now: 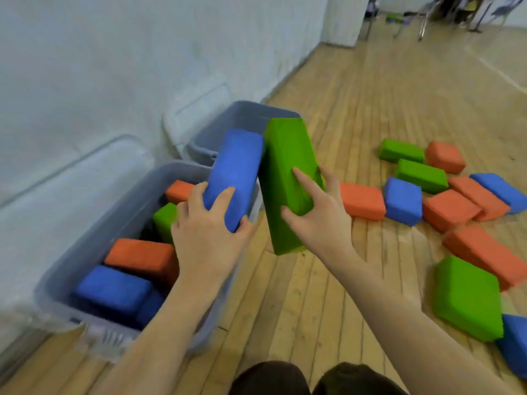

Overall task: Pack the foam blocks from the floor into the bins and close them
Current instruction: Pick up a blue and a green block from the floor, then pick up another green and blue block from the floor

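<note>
Looks like a gym or activity hall, not a home. Wide wood-plank floor with a painted court line, bare white-painted wall, metal-legged chairs at the far end. Coloured foam blocks strewn over the floor, grey plastic storage bins along the wall: play-equipment storage.

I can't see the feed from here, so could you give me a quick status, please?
Left hand grips blue block; right hand holds green block. Both over near bin, part full. Nothing blocking.
</note>
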Demonstrator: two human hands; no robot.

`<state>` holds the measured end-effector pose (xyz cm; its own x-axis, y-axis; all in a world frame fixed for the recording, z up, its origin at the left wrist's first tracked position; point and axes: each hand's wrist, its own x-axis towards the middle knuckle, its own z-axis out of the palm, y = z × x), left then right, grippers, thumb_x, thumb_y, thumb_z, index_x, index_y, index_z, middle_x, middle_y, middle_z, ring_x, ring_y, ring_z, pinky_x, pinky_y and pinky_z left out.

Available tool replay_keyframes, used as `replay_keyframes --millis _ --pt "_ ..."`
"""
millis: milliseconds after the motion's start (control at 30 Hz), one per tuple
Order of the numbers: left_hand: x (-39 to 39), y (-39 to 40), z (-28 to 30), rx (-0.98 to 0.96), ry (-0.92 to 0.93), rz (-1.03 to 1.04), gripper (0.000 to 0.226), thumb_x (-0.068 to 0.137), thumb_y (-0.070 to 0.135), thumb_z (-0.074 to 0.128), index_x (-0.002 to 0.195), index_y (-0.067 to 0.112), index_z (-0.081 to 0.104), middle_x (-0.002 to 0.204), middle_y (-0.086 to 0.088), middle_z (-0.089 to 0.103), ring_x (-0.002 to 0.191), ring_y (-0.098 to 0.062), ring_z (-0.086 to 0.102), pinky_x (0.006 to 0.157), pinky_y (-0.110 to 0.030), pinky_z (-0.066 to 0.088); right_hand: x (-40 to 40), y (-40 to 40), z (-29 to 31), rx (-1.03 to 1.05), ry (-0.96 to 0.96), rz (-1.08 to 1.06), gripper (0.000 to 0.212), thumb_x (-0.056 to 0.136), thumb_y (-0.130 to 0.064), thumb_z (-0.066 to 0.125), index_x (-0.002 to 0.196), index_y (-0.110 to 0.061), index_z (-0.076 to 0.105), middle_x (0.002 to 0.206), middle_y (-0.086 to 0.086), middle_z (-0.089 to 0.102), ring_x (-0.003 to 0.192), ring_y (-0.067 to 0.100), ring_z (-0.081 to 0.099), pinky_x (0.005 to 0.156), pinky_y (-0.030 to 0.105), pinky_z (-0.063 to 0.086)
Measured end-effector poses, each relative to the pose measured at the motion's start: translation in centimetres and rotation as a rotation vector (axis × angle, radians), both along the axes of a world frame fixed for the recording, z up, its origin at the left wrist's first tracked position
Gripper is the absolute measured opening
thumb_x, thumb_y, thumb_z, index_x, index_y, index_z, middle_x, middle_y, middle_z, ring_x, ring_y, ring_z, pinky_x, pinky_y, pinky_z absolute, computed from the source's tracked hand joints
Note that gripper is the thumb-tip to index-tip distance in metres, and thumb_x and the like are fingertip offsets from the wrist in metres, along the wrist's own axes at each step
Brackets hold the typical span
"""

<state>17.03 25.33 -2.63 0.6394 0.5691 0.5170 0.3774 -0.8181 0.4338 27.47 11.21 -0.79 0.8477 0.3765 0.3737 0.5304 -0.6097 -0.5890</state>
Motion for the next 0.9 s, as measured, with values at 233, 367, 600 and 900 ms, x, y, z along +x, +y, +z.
replay_keyframes --millis 233,367,600,900 --pt "-3.0 6.1 -3.2 -0.026 0.167 0.194 0.046 0.079 0.036 0.051 0.115 0.011 0.065 0.123 -0.021 0.056 0.104 -0.046 0.052 0.077 -0.053 0.044 -1.9 9.4 -2.3 -0.001 0.131 0.215 0.063 0.085 -0.044 0.060 0.142 -0.033 0.034 0.151 0.003 0.016 0.132 0.026 0.035 0.097 0.044 0.045" --pt "-3.2 8.0 -4.8 -0.079 0.270 0.214 0.045 0.088 0.037 0.044 0.122 0.011 0.060 0.127 -0.012 0.057 0.114 -0.040 0.049 0.090 -0.049 0.037 -2.0 12.6 -4.0 -0.172 0.226 0.333 0.056 0.092 -0.041 0.052 0.143 -0.024 0.036 0.154 0.008 0.018 0.135 0.033 0.028 0.104 0.046 0.036" --pt "-1.0 6.4 -4.0 -0.151 0.200 0.016 0.038 0.094 0.027 0.048 0.128 0.011 0.055 0.133 -0.008 0.053 0.120 -0.034 0.045 0.095 -0.044 0.034 -0.9 9.6 -4.1 -0.196 0.096 0.291 0.035 0.095 -0.029 0.047 0.127 -0.019 0.055 0.128 0.003 0.052 0.113 0.024 0.051 0.086 0.040 0.048" --pt "6.0 -3.5 -5.2 -0.065 0.220 -0.371 0.030 0.093 0.020 0.050 0.121 0.011 0.058 0.125 -0.005 0.058 0.113 -0.029 0.047 0.087 -0.036 0.031 2.0 -5.5 -5.3 -0.188 0.082 -0.031 0.031 0.095 -0.029 0.046 0.122 -0.022 0.060 0.111 -0.002 0.058 0.097 0.017 0.057 0.077 0.039 0.051"
